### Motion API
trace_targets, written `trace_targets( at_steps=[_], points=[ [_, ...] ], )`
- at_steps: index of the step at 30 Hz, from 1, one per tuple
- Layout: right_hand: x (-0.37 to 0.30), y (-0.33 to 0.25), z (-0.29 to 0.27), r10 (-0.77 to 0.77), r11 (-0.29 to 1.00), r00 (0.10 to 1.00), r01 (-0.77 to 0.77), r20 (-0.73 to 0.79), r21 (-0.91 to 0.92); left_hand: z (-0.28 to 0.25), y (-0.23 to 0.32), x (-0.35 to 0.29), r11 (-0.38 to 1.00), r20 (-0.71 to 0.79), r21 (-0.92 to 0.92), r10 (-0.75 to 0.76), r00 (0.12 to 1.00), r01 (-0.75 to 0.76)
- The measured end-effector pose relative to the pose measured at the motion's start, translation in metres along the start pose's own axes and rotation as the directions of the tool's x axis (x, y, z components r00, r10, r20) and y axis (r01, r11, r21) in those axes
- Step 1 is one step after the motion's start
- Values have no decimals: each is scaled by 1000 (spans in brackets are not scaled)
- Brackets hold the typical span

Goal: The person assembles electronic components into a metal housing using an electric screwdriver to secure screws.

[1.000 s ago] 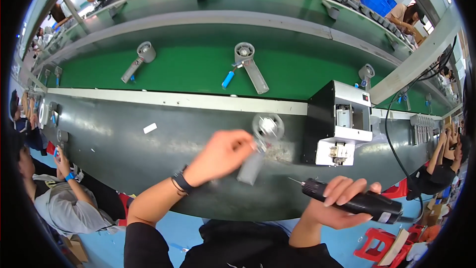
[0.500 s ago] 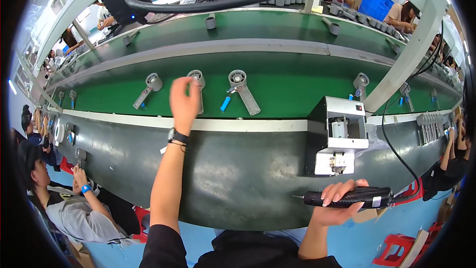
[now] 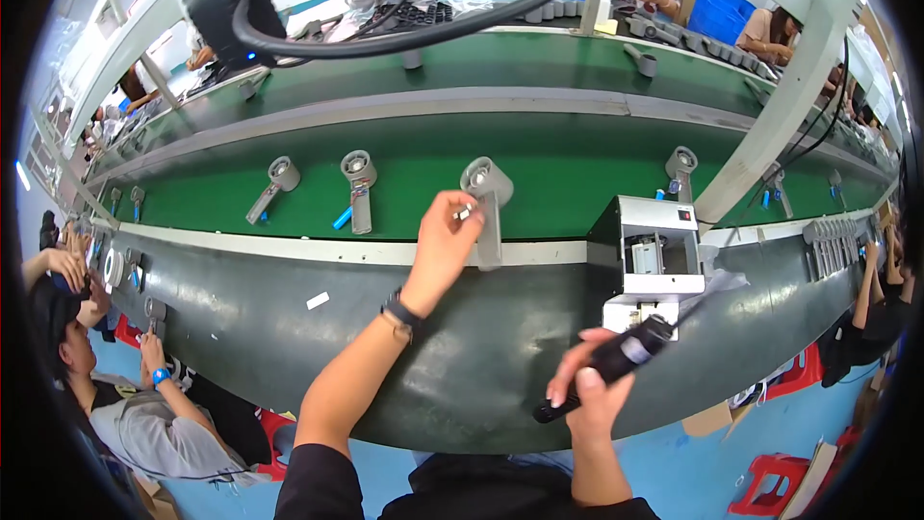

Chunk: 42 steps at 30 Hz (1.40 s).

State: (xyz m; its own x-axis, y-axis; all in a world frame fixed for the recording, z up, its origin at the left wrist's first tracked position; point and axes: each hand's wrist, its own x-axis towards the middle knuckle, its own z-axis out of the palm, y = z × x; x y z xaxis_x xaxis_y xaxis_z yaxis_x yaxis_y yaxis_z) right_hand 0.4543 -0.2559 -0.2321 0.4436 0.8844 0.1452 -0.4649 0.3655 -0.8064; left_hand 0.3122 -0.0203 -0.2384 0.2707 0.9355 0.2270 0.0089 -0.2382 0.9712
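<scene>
My left hand (image 3: 448, 241) is closed at the side of a grey handheld fan (image 3: 489, 236), pinching a small silver-ended piece whose body my fingers hide. This fan's handle reaches over the belt's pale front rail. To its left on the green belt lies another fan (image 3: 360, 202) with an open handle and a blue cylinder (image 3: 344, 219) beside it. In my right hand (image 3: 592, 395) is a black electric screwdriver (image 3: 621, 361), tilted with its nose to the lower left and its rear end, blurred, at the upper right.
A black-and-silver benchtop machine (image 3: 654, 255) stands right of centre on the dark worktable (image 3: 241, 279). More fans (image 3: 279, 178) lie along the belt (image 3: 577, 183). A white slanted post (image 3: 789, 106) rises behind the machine. Co-workers (image 3: 144, 404) sit left, right and across.
My left hand has left the neighbouring fan and moved right and nearer. The fan beside it has come toward me, while others shifted left. The screwdriver has swung from level to tilted.
</scene>
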Motion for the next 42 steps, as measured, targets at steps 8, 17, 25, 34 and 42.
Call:
trace_targets(
  at_steps=[8, 17, 25, 34, 42],
  points=[
    [-2, 16, 7, 313, 938, 948, -317, 49, 141, 50, 64, -103, 967, 273, -171, -137, 952, 188],
    [2, -3, -7, 272, 955, 960, -260, -71, 143, 39, 61, -97, 972, 462, -162, -75, 884, 168],
    [7, -7, -20, 170, 985, 973, -171, -154, 7, 40, 64, -90, 865, 580, -160, -307, 754, 475],
    [5, -3, -22, 218, 972, 974, -222, -65, -77, 46, 67, -98, 809, 460, -346, -296, 838, 475],
    [3, 2, -22, 260, 962, 966, -259, 3, -82, 41, 62, -94, 820, 454, -318, -308, 836, 475]
  ],
)
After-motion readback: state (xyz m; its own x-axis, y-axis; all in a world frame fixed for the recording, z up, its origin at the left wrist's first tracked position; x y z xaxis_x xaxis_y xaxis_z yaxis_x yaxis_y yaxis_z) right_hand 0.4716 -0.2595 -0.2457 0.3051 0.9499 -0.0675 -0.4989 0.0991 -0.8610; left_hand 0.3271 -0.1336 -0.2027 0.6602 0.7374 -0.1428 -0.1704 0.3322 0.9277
